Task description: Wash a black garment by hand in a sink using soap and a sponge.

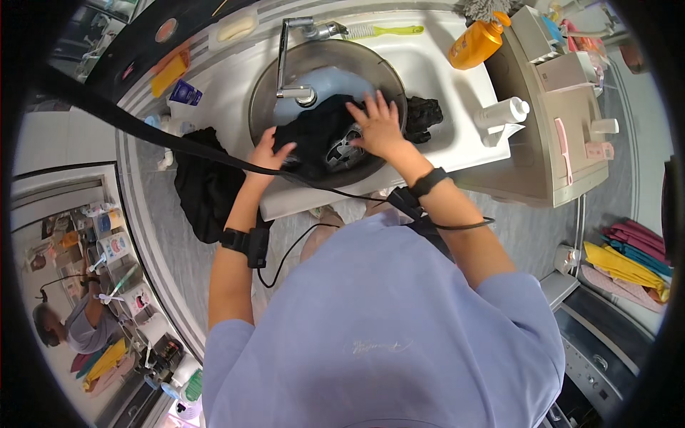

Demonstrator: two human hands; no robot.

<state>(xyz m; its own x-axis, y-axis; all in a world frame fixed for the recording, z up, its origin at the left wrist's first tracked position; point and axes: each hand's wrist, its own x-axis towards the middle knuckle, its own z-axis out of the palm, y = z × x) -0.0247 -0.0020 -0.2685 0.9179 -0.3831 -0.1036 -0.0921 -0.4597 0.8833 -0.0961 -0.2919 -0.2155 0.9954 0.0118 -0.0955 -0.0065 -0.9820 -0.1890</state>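
Observation:
A black garment (pixel 316 134) with a grey-and-white printed patch lies partly in bluish water inside a metal basin (pixel 260 101). The basin rests in a white sink (pixel 415 59). At the basin's left rim is my left hand (pixel 266 152), thumb and fingers apart, beside the cloth's edge. My right hand (pixel 381 128) is spread over the right side of the garment, fingers apart, and grips nothing. A chrome faucet (pixel 289 92) reaches over the water. Right of the basin, a bunched black cloth (pixel 424 117) lies in the sink.
Another black cloth (pixel 206 187) hangs left of the sink. A green-handled brush (pixel 396 30) and a soap dish (pixel 234 29) are behind. An orange pump bottle (pixel 476 45) and a white bottle (pixel 500 112) stand right. A black cable (pixel 176 142) crosses the view.

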